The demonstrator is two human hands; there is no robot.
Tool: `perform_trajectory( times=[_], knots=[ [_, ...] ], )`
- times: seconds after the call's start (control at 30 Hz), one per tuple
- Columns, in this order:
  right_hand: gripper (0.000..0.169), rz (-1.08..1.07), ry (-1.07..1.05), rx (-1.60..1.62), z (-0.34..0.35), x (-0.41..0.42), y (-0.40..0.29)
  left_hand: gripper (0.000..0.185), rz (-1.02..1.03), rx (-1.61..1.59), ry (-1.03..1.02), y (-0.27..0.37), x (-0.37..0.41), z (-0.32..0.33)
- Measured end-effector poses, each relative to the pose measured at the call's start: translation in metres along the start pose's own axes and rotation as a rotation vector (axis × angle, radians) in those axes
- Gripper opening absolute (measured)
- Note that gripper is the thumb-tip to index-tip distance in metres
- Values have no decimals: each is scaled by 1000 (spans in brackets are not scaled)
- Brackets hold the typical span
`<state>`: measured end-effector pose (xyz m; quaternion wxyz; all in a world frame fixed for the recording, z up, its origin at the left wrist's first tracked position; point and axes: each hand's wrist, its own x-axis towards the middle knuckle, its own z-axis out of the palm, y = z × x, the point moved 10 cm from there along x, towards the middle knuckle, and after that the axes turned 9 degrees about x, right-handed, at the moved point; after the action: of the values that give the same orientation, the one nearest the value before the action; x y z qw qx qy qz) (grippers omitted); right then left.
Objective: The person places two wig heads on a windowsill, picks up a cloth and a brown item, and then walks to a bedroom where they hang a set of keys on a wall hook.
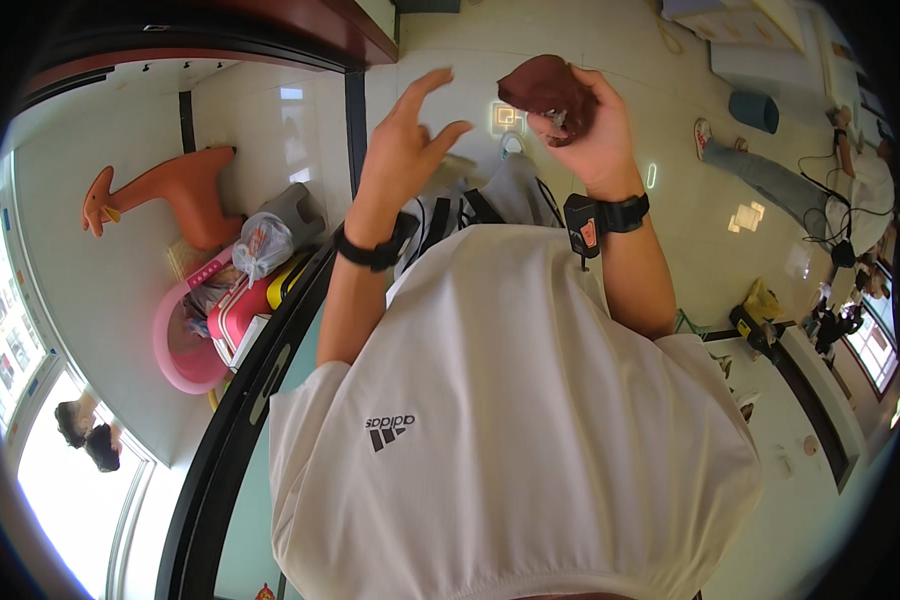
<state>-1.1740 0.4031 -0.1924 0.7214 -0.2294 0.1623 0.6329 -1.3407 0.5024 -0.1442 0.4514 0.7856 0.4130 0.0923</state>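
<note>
My right hand (pixel 598 139) holds a crumpled dark red thing (pixel 546 82), perhaps cloth or soft plastic, up in front of me; a small silvery bit (pixel 558 118) shows near my thumb. To its left, my left hand (pixel 412 142) is raised with the index finger and thumb spread apart, holding nothing and not touching the red thing. A black band with a device sits on each wrist. Below the hands is my white shirt (pixel 510 390), and my shoe (pixel 511 142) shows on the tiled floor between them.
A black door frame (pixel 262 390) runs along my left. Beyond it are an orange animal-shaped seat (pixel 195 187), a grey stool (pixel 296 214), a pink plastic tub (pixel 169 337) and a red suitcase (pixel 236 311). At right, a person in jeans (pixel 765 178) stands near a teal bin (pixel 754 112).
</note>
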Motion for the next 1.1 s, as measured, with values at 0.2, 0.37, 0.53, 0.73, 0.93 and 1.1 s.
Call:
perform_trajectory(
  times=[0.2, 0.37, 0.53, 0.73, 0.93, 1.1],
  knots=[
    [27, 56, -38, -136, -20, -31, -36, 32, 137, -172, -319, 50, 29, 82],
    [29, 85, -83, -84, -66, -33, -86, 26, 26, -132, -322, 75, 25, 115],
    [29, 31, 41, -160, -141, -20, -113, 24, -63, 19, -185, 90, 22, 149],
    [32, -16, 132, -255, -152, -22, -112, 25, -56, 118, -114, 103, 17, 175],
    [40, -228, 181, -459, -178, -2, -95, 23, -93, 40, -97, 114, -1, 188],
    [34, 4, 145, -168, -191, 23, -70, 21, -146, -18, -13, 102, -6, 156]
  ],
)
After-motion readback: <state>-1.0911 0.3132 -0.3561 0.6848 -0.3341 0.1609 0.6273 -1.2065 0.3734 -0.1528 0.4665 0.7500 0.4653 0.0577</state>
